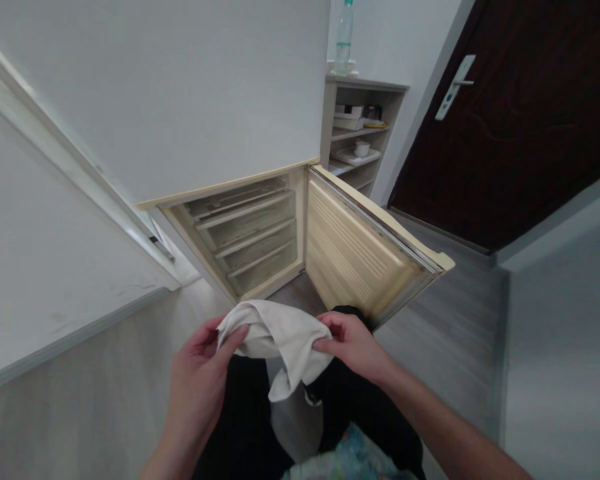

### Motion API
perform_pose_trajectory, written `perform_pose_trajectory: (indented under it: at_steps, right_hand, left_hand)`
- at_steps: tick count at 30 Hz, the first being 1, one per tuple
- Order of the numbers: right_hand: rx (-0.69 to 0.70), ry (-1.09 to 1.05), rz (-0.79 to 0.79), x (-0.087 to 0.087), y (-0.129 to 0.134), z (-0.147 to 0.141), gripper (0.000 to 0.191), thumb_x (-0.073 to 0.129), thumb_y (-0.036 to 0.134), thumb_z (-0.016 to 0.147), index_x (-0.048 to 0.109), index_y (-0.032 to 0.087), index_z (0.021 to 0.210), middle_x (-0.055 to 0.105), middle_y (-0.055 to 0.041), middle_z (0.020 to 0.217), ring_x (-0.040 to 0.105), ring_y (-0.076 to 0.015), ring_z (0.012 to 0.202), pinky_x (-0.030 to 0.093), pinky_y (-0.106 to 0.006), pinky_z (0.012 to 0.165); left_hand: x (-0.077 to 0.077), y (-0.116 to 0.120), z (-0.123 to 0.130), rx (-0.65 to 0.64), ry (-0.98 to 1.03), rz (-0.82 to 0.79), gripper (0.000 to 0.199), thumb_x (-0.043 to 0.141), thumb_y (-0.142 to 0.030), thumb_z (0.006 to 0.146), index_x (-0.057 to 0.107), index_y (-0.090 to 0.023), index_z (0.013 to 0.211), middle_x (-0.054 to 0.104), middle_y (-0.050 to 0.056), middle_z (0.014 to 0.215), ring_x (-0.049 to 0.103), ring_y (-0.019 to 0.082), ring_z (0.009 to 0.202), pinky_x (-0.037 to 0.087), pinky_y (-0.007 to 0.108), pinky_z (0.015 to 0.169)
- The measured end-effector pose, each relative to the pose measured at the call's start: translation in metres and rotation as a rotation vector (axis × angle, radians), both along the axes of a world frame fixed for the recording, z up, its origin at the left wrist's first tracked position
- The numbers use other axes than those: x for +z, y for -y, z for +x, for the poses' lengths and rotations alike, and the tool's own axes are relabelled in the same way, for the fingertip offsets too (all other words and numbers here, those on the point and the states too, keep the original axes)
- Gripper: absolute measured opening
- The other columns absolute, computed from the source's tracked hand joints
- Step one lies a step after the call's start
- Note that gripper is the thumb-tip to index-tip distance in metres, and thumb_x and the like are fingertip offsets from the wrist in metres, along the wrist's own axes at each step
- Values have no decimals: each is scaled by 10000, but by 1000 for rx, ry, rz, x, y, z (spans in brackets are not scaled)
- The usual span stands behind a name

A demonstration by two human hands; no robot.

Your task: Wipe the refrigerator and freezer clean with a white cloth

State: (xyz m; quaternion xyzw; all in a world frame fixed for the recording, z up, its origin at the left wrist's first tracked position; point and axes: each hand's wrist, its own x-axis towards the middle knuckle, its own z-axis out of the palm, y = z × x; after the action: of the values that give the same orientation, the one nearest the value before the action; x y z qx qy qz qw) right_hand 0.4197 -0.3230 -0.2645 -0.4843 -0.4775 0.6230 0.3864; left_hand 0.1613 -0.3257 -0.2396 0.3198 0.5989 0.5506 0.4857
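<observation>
A crumpled white cloth (285,333) is stretched between my two hands, above my knees. My left hand (205,360) pinches its left end between thumb and fingers. At the right end, my right hand (353,343) grips the fabric the same way. One corner of the cloth hangs down in the middle. Just beyond stands a freezer compartment (240,291) with several clear-fronted drawers (255,230) inside. Its cream door (350,247) is swung open to the right, with dark marks along the seal.
A narrow shelf unit (365,84) behind the door holds a cup (362,148), boxes and, on top, a clear bottle (344,40). A dark brown door (535,127) is at the right. White walls flank the grey wood-look floor (130,360).
</observation>
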Motion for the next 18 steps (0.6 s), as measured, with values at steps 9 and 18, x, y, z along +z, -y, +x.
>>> perform_pose_trajectory:
  at_steps: [9,18]
  right_hand:
    - [40,-437,-276,6,11,-1,537,897,565,767,675,181,1070,717,-36,1050,652,-115,871,507,-233,817]
    - [3,-60,110,-11,29,-59,812,935,442,707,585,245,1414,580,-107,1469,591,-257,1274,519,-379,1042]
  left_hand:
    - [5,11,-6,-1,-197,131,505,872,-502,768,729,-208,1152,755,64,1188,716,260,1086,583,342,964]
    - [57,7,11,-239,-582,298,351,843,-480,779,760,-281,1056,792,6,1034,761,207,882,606,250,773]
